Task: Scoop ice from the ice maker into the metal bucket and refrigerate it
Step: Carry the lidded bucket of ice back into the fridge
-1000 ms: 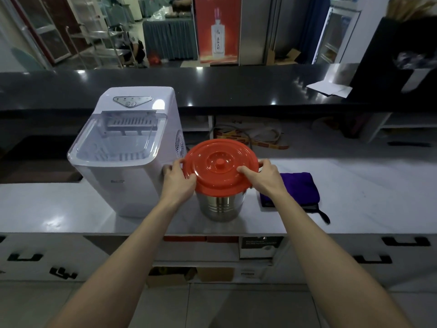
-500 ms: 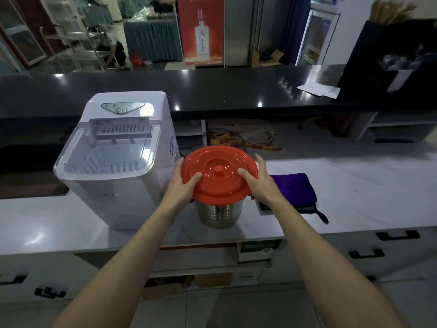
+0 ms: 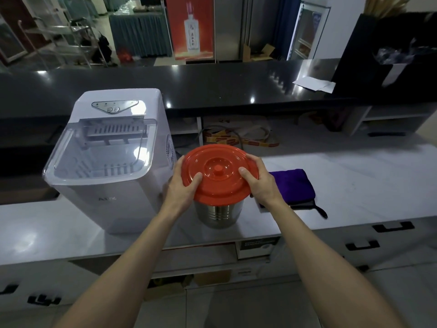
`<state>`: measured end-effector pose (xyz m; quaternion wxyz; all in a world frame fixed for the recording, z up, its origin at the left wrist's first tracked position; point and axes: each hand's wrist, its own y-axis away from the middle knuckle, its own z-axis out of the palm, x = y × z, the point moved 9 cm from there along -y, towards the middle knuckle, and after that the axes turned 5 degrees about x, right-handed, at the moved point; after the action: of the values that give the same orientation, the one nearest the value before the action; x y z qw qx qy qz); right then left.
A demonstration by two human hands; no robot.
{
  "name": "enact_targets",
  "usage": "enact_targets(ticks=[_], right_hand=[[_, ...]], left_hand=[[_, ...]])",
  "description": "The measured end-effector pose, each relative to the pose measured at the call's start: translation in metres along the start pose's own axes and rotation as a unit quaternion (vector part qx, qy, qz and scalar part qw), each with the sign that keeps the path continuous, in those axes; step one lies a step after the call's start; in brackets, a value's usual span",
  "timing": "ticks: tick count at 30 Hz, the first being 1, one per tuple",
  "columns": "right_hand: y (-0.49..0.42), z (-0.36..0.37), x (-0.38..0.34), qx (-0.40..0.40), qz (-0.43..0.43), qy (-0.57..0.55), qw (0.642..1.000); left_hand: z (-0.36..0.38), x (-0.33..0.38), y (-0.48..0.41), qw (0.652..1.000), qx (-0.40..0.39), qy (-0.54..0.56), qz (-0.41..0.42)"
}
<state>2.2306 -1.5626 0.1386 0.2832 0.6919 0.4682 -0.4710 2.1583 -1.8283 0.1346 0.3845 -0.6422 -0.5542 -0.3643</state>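
You are facing a white counter point(image 3: 354, 185) whose near edge runs across in front of you, with a raised black counter point(image 3: 212, 84) walling off its far side. At far left a bare stretch of white top leads to the ice maker point(image 3: 111, 185). It stands upright close to the near edge, its clear lid point(image 3: 101, 157) down and sloping toward you and its button panel at the far end. Just right of it, nearly against its side, your left hand point(image 3: 182, 188) grasps the left rim of the orange lid point(image 3: 218, 183), thumb on top and fingers curled round the edge. The lid sits over the metal bucket point(image 3: 218, 214), tipped a little toward you with its centre knob point(image 3: 217, 172) pointing up. It hides the bucket's rim, so you cannot tell whether the two touch. The bucket stands upright on the counter, long axis vertical, mouth upward, between the ice maker and a folded purple cloth point(image 3: 295, 185). Your right hand point(image 3: 260, 183) grasps the lid's right rim the same way, thumb on top. The cloth lies flat just beside the bucket. Beyond it the white counter runs wide and open to the right edge, with loose papers point(image 3: 314, 84) on the black counter above.
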Motion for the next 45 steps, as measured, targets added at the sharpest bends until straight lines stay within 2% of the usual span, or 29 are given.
enact_targets(ticks=[10,18,25,34,45], right_hand=[[0.018,-0.016,-0.001,0.035,-0.031,0.002,0.999],[0.046,-0.090,-0.015,0.136,-0.035,-0.004,0.990],[0.085,-0.203,-0.001,0.226,-0.025,0.029,0.973],[0.134,-0.377,0.061,0.306,0.001,0.052,0.950],[0.193,-0.552,0.134,0.390,0.059,0.076,0.916]], left_hand=[[0.004,0.006,0.009,0.999,-0.016,-0.016,0.031],[0.043,0.072,0.009,0.992,-0.079,0.003,0.098],[0.129,0.142,0.037,0.980,-0.130,0.016,0.150],[0.289,0.245,0.107,0.953,-0.213,0.055,0.208],[0.469,0.338,0.185,0.919,-0.309,0.080,0.230]])
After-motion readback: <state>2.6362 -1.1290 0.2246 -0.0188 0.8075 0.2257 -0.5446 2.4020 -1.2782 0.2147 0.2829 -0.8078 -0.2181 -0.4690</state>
